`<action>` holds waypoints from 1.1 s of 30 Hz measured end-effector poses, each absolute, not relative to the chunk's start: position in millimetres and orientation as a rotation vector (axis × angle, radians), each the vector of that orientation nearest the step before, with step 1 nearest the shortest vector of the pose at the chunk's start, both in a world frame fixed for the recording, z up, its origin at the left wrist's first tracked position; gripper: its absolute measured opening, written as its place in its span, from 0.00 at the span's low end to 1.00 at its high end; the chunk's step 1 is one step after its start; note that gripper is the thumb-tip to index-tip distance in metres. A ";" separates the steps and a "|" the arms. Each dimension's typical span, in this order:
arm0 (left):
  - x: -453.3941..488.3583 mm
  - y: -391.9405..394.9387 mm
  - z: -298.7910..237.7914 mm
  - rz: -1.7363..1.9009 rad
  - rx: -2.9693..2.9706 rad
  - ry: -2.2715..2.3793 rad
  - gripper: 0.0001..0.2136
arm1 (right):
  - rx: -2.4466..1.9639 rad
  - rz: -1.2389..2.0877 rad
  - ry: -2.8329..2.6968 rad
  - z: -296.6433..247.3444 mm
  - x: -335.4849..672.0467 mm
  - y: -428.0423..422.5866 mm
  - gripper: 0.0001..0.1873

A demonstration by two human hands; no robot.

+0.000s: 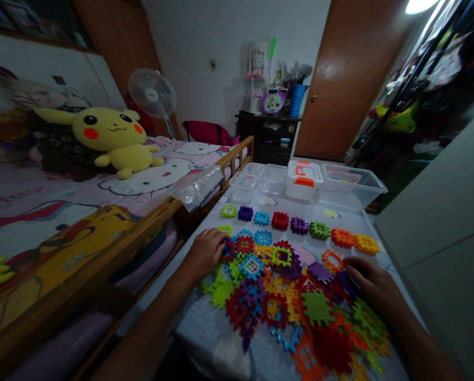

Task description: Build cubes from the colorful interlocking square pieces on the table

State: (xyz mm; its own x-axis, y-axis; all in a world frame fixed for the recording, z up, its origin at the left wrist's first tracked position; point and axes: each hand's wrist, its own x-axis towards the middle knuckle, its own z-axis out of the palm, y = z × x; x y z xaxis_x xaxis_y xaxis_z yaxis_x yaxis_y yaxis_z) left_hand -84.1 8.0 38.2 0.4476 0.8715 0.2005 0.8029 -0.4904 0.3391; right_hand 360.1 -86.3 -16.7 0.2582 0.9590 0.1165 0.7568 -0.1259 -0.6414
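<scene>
Table [221, 338] | left hand [207, 251], right hand [374, 283] flat on tile pile [288, 291]

We are looking at a yellow plush toy [113, 138] lying on the bed [42, 211] at the left, with a white fan [152, 94] standing behind it. Clear plastic tubs [351, 185] and an orange-handled box [303, 180] are sitting at the far end of the table [205, 338], before a brown door [340, 79].

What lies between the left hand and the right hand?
In the head view, a heap of coloured interlocking tiles fills the stretch from left hand to right hand; each hand touches its edge.
</scene>
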 end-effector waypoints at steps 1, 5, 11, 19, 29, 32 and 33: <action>-85.9 8.0 36.2 0.534 2.520 1.457 0.12 | -1.940 0.434 -1.548 -16.7 360.2 -86.1 0.20; -94.0 4.0 33.3 0.510 2.561 1.350 0.20 | -1.935 0.429 -1.539 -15.5 359.3 -85.7 0.21; -95.9 1.1 35.6 0.353 2.576 1.317 0.24 | -1.942 0.438 -1.542 -16.2 360.3 -86.4 0.20; -77.7 9.7 65.2 0.467 2.612 1.242 0.20 | -1.930 0.428 -1.565 -14.8 359.5 -85.8 0.20; -30.3 34.5 66.6 0.114 2.654 1.135 0.14 | -1.926 0.427 -1.547 -11.6 354.8 -88.0 0.18; -31.1 37.4 61.1 0.066 2.657 1.114 0.13 | -1.924 0.439 -1.546 -9.7 353.1 -88.2 0.18; -31.8 38.0 59.9 0.063 2.659 1.109 0.13 | -1.921 0.444 -1.546 -9.2 352.7 -88.1 0.18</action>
State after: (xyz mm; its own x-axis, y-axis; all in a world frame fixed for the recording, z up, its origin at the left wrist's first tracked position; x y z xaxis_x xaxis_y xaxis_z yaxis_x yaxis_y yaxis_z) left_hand -31.8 38.0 59.9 0.7076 0.7041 -0.0593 0.6929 -0.6750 0.2534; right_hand 352.7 -88.1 -9.2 0.2561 0.9590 0.1215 0.7486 -0.1172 -0.6526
